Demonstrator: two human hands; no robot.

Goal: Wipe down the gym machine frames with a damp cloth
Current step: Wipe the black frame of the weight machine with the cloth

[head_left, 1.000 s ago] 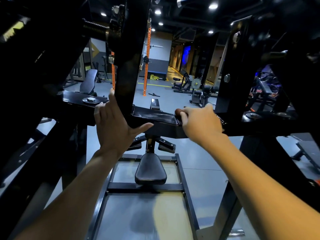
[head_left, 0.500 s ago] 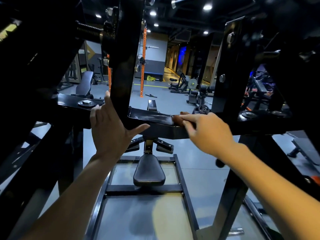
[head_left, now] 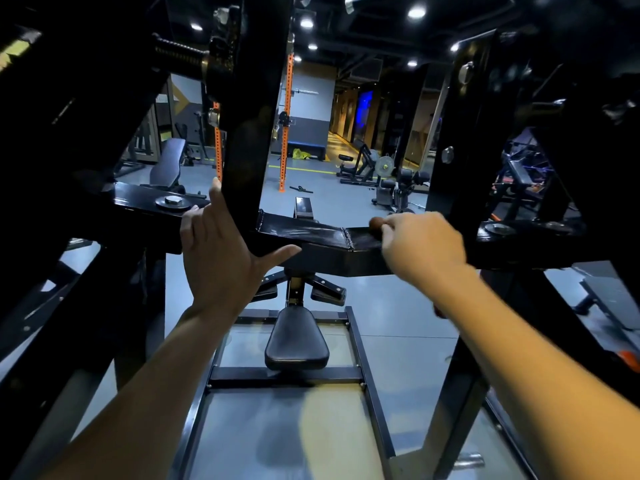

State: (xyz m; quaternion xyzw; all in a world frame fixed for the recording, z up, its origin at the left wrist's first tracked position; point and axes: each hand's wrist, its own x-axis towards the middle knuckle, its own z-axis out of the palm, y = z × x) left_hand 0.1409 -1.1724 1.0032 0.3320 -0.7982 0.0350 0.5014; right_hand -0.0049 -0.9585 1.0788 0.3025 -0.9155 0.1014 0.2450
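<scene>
Two hands on a black gym machine frame in a dim gym.

The left hand lies flat and spread against the upright post, thumb along the crossbar. The right hand pinches a small dark cloth on the crossbar's top, right of the weld. Below sits a black seat over grey floor; an orange rack and benches stand behind.

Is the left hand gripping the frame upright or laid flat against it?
Flat: the left hand rests on the black upright with its fingers straight and its thumb spread, not curled round.
</scene>
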